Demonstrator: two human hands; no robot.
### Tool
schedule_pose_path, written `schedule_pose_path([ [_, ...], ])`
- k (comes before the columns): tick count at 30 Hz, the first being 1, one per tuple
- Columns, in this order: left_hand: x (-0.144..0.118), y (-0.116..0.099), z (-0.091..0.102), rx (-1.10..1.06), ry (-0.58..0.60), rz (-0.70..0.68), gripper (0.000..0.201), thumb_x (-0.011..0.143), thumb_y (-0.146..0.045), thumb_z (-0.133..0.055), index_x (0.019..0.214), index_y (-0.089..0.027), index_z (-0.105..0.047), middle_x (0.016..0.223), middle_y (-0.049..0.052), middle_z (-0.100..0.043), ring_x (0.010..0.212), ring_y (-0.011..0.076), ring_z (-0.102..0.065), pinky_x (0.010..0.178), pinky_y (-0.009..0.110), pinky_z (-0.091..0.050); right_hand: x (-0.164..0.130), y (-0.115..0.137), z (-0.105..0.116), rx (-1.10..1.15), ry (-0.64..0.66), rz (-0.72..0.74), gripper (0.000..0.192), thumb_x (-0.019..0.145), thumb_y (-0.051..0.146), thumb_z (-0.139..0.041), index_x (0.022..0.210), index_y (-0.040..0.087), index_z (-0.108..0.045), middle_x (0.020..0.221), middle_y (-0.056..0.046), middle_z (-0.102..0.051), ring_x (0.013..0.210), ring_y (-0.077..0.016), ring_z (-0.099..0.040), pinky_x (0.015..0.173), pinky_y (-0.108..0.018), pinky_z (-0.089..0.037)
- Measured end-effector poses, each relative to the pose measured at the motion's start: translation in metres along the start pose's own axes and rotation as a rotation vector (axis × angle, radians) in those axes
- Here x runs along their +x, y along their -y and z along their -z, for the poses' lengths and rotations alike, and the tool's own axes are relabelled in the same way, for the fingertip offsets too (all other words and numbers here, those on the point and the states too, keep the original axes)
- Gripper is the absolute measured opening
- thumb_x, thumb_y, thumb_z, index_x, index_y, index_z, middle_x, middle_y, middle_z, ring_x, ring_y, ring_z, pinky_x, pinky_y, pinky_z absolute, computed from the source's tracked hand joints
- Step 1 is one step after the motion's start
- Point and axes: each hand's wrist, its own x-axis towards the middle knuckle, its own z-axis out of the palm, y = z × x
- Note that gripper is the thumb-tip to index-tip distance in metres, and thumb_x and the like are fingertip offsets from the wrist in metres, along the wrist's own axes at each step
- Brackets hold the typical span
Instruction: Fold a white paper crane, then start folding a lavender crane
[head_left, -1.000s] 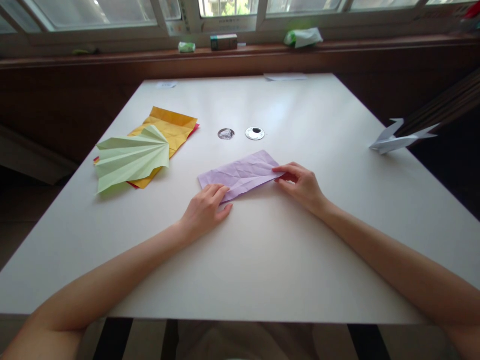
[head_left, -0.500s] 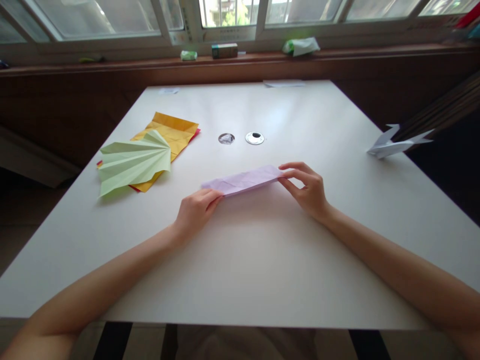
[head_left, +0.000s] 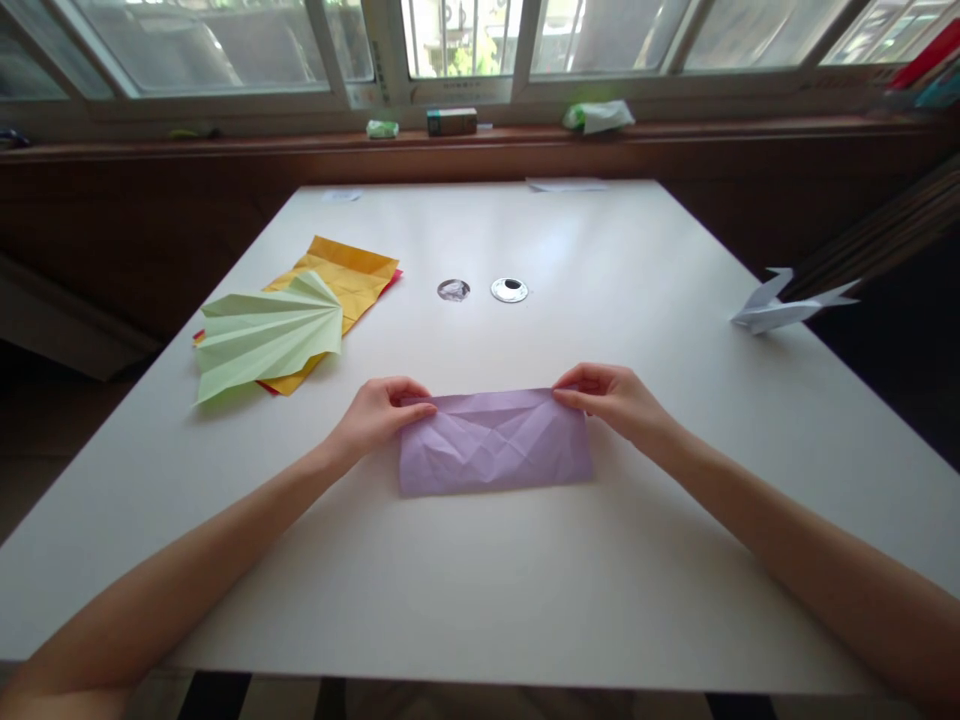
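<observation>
A creased sheet of purple paper (head_left: 495,450) faces me at the middle of the white table, a narrow fold running along its upper edge. My left hand (head_left: 386,410) pinches its upper left corner between thumb and fingers. At the upper right corner my right hand (head_left: 607,398) grips the same edge, thumb in front. The paper's lower edge hangs toward me, close to the tabletop; whether it touches I cannot tell.
To the left, a pleated pale green paper (head_left: 270,335) lies over yellow paper (head_left: 360,280) with red paper beneath. Two round metallic discs, a left one (head_left: 454,290) and a right one (head_left: 510,290), sit beyond my hands. A folded white paper figure (head_left: 780,305) stands near the table's (head_left: 480,600) right edge.
The purple paper has turned from a narrow, slanted strip to a wide face toward me. Both hands have come to its upper corners, and the right hand is slightly lower in view.
</observation>
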Motion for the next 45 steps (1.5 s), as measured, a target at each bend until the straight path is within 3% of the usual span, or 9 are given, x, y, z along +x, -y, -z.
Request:
schedule_pose_path([
  [6,-0.01,0.009,-0.002,0.029,-0.126,-0.004,0.028,0.067,-0.039,-0.069,0.083,-0.016,-0.067,0.07,0.001,-0.067,0.063,0.0128,-0.059,0.055,0.02,-0.043,-0.012,-0.019,-0.008,-0.017,-0.047,0.054,0.024,0.068,0.041,-0.069,0.073,0.019,-0.065,0.073,-0.001,-0.064,0.067,-0.0133,-0.056,0.059,-0.024,-0.043],
  [13,-0.016,0.015,-0.004,-0.123,-0.214,0.056,0.028,0.067,-0.033,-0.071,0.09,-0.018,-0.068,0.082,0.003,-0.072,0.079,0.0175,-0.066,0.068,0.024,-0.051,-0.011,-0.023,-0.012,-0.002,-0.151,0.087,0.018,0.069,0.039,-0.069,0.072,0.022,-0.065,0.071,0.0,-0.063,0.067,-0.0129,-0.056,0.059,-0.023,-0.044],
  [18,-0.017,0.017,-0.005,-0.175,-0.257,0.072,0.031,0.066,-0.033,-0.072,0.094,-0.019,-0.068,0.082,0.003,-0.072,0.079,0.0177,-0.067,0.069,0.024,-0.052,-0.01,-0.026,-0.011,-0.018,-0.168,0.087,0.017,0.07,0.039,-0.069,0.076,0.023,-0.066,0.077,0.0,-0.065,0.073,-0.0146,-0.06,0.065,-0.025,-0.047],
  [32,-0.016,0.02,-0.004,-0.25,-0.269,0.056,0.044,0.064,-0.032,-0.074,0.104,-0.021,-0.06,0.083,0.0,-0.066,0.075,0.0134,-0.064,0.069,0.024,-0.053,-0.009,-0.026,-0.01,-0.002,-0.231,-0.021,0.021,0.062,0.037,-0.076,0.076,0.025,-0.067,0.077,-0.001,-0.067,0.072,-0.0166,-0.062,0.063,-0.027,-0.052],
  [45,-0.017,0.02,-0.003,-0.151,-0.25,0.094,0.029,0.068,-0.033,-0.071,0.094,-0.021,-0.065,0.084,0.0,-0.066,0.075,0.0126,-0.063,0.069,0.021,-0.052,-0.009,-0.028,-0.006,-0.015,-0.235,-0.051,0.018,0.062,0.034,-0.076,0.075,0.026,-0.067,0.077,0.001,-0.067,0.071,-0.0138,-0.062,0.062,-0.023,-0.051],
])
